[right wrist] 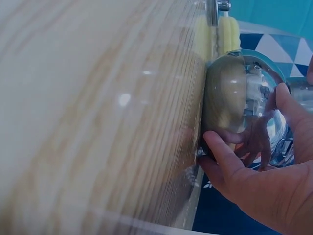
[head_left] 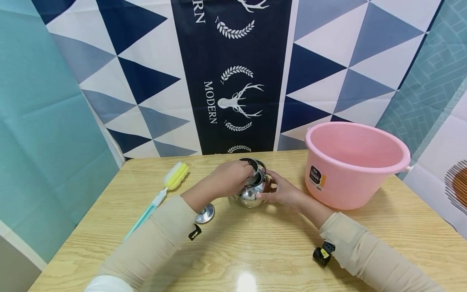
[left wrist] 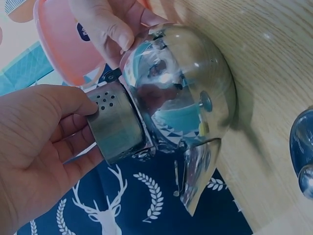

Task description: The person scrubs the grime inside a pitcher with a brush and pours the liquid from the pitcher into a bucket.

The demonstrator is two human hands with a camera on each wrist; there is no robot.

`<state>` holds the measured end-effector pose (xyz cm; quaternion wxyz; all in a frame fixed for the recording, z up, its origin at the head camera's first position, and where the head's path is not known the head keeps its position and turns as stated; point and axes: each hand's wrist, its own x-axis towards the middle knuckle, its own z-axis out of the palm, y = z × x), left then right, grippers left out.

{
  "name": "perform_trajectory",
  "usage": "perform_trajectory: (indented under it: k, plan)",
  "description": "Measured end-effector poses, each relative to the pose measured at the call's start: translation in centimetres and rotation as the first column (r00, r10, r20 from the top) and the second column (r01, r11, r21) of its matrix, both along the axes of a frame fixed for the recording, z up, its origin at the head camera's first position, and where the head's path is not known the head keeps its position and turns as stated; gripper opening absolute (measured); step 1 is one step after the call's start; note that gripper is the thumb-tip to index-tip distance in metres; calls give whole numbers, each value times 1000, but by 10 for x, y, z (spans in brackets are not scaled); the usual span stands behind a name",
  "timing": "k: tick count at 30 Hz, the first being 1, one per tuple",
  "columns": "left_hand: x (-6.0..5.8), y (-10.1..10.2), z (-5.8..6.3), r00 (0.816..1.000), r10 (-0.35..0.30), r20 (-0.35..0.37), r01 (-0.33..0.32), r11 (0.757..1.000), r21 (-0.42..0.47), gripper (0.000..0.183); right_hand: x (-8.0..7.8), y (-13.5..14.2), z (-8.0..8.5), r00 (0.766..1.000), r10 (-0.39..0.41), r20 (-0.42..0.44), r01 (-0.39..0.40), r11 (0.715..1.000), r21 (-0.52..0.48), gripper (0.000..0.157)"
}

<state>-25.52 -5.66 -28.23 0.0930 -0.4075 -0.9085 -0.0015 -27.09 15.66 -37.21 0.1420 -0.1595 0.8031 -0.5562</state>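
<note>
A shiny round metal teapot [head_left: 249, 197] stands on the table, its spout [left wrist: 201, 171] showing in the left wrist view. My left hand [head_left: 233, 177] pinches a metal tea strainer [left wrist: 115, 125] between thumb and fingers. Small holes dot the strainer's side, and its lower end sits at the pot's mouth. My right hand [head_left: 280, 190] holds the pot's body from the right, thumb and fingers spread around its curve [right wrist: 227, 105]. Left of the pot, partly behind my left arm, lies the round metal lid [head_left: 206, 214] with a knob.
A large pink bucket [head_left: 339, 186] stands at the right of the wooden table [head_left: 277, 251]. On the left lies a bottle brush [head_left: 176, 175] with a yellow and white sponge head and a turquoise handle. A patterned cloth [head_left: 248, 48] hangs behind the table.
</note>
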Motion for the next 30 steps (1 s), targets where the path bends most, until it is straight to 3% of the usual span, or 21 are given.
perform_trajectory:
  k: [5,11,22,30]
  plan:
    - [2,-7,2,1000,-24,-7,24,1000,19,17,0,1,-1,999,27,-23,-27,1000,-10,101]
    - [8,-14,6,997,-69,-26,69,997,24,17,-1,0,-1,1000,15,6,-14,999,-35,98]
    - [27,-28,7,996,-85,-33,86,996,10,14,0,-2,1,1000,-6,17,6,1000,-23,99]
    - [39,-39,5,987,-133,-85,136,990,24,14,-1,-1,0,1000,-19,4,19,1000,-4,98]
